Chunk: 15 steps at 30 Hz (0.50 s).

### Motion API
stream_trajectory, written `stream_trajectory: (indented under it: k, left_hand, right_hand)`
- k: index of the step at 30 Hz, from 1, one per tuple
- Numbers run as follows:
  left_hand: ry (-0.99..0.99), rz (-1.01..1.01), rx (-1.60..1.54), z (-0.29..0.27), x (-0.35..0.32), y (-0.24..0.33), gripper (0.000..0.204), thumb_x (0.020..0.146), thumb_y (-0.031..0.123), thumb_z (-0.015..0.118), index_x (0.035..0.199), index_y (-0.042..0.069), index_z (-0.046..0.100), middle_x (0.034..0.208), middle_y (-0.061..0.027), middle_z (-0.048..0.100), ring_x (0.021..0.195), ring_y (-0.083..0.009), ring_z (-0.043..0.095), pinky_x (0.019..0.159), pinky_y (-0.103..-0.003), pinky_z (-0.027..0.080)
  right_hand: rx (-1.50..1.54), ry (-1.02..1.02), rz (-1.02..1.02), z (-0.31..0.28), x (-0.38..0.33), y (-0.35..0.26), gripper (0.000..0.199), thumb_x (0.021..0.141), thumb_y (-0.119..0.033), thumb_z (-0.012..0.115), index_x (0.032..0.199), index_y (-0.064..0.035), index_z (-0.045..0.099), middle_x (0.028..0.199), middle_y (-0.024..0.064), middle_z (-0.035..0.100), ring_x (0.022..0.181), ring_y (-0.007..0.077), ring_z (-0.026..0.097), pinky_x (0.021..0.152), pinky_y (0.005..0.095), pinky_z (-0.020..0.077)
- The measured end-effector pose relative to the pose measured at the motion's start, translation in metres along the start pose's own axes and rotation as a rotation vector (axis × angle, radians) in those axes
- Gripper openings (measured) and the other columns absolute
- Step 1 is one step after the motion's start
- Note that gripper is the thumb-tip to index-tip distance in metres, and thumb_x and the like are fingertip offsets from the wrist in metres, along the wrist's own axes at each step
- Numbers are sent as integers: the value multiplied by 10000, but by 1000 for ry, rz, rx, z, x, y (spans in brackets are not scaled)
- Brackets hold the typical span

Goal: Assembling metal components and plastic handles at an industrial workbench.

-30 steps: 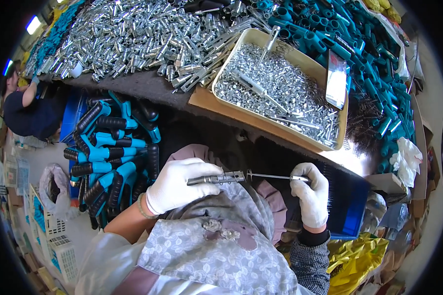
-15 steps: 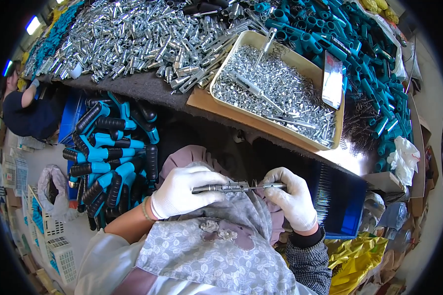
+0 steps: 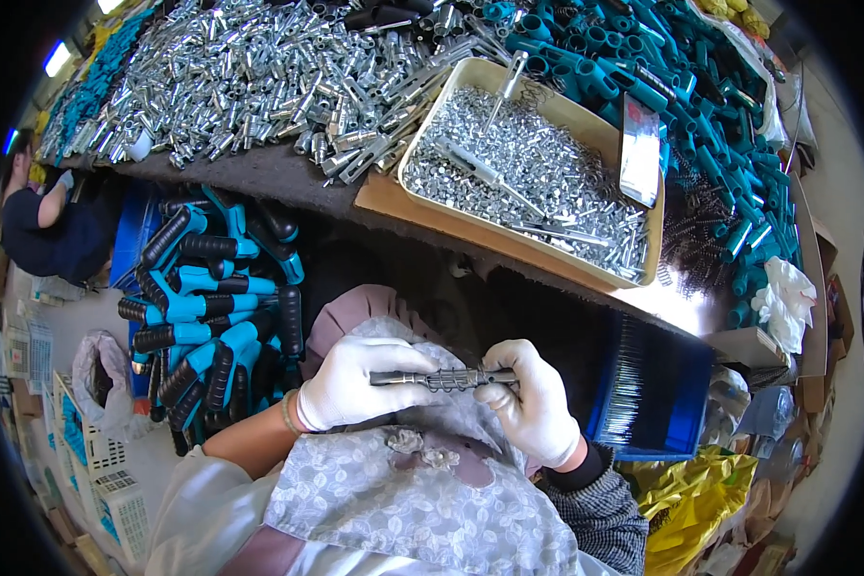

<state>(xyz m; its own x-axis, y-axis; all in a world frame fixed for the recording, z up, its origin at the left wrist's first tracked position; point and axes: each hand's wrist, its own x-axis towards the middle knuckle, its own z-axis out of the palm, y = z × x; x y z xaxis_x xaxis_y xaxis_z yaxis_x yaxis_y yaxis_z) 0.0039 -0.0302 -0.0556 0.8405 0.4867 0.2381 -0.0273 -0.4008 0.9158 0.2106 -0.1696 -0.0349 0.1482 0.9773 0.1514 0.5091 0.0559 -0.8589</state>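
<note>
Above my lap, a slim metal rod assembly (image 3: 448,379) lies level between my two white-gloved hands. A wire coil seems to wrap its middle part. My left hand (image 3: 350,384) is closed on its left part, thumb and fingers on either side. At the other end, my right hand (image 3: 536,398) pinches it between thumb and fingers, close to the coil. Part of the rod's right end is hidden by the right fingers.
Ahead stands a table with a cream tray (image 3: 655,252) of small metal parts, a phone (image 3: 640,151), heaped metal sleeves (image 3: 230,77) and teal tubes (image 3: 605,82). Black-and-teal handles (image 3: 206,307) fill a blue bin at left. Another blue bin (image 3: 677,403) stands right. A person (image 3: 48,226) sits far left.
My right hand has moved left along the rod, closing the gap to my left hand. The thin piece that stuck out between them no longer shows, and the coil is now visible.
</note>
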Motion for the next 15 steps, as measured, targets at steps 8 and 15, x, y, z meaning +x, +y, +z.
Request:
stream_trajectory:
  k: [8,15]
  left_hand:
    - [13,44,162,2,2,0,290,734,72,835,996,-3,735,937,-141,731,815,-254,720,725,-323,556]
    - [112,-2,191,6,3,2,287,738,135,831,990,37,736,924,-117,725,862,-302,687,785,-377,529]
  right_hand:
    - [38,-37,-83,-3,-1,22,357,918,-193,692,1161,3,520,963,157,627,843,303,651,760,343,521]
    - [173,171,-34,7,-15,28,262,849,-15,601,1102,38,642,1059,169,630,924,289,654,826,340,523]
